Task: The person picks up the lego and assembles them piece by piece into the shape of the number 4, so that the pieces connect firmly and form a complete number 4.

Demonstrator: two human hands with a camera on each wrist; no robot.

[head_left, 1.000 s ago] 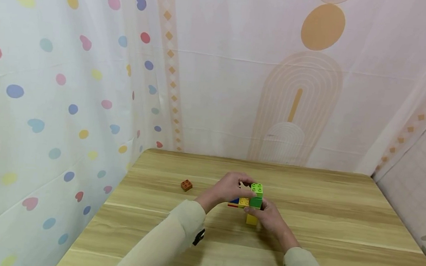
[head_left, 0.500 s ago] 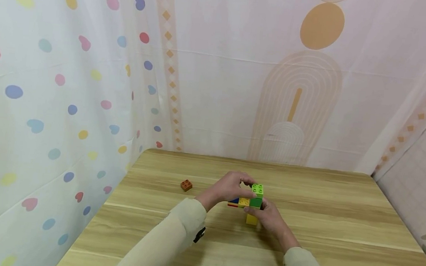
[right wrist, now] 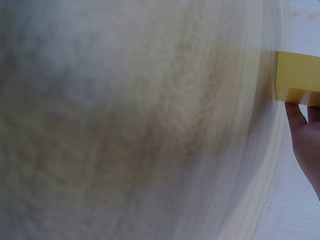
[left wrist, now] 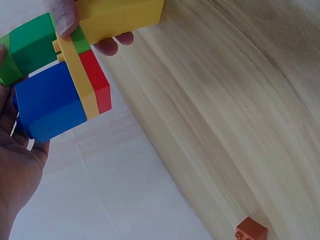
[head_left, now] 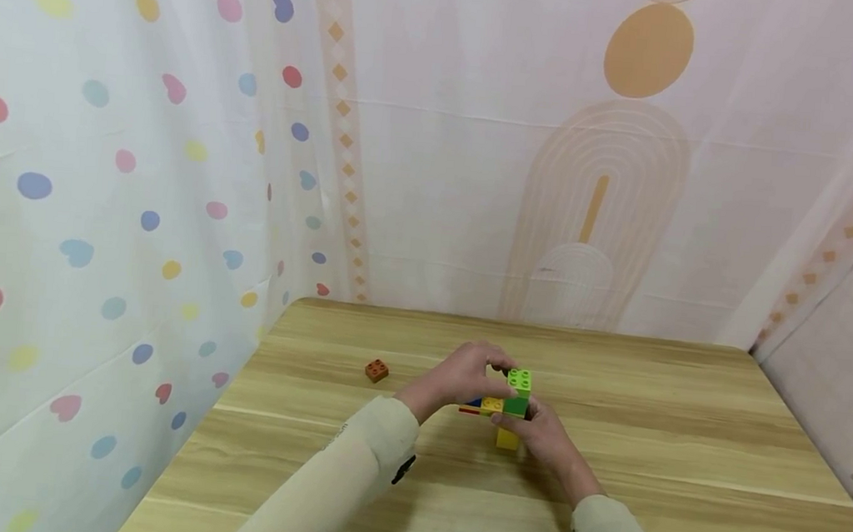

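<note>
Both hands are on one build of toy building bricks above the table. My left hand (head_left: 469, 375) holds it at the top, by the light green brick (head_left: 519, 380) that sits on a darker green brick (head_left: 516, 406). My right hand (head_left: 544, 432) grips lower down, its thumb over the thin yellow plate (left wrist: 80, 82) and its fingers behind the tall yellow bottom part (head_left: 507, 439). In the left wrist view a blue brick (left wrist: 50, 100) stands on the plate beside the green one, and a red brick (left wrist: 96, 82) is fixed under the plate. Fingers hide some joints.
A loose reddish-brown brick (head_left: 376, 371) lies on the wooden table (head_left: 684, 437), left of the hands. Patterned curtains (head_left: 441, 175) hang behind the table and along its left side.
</note>
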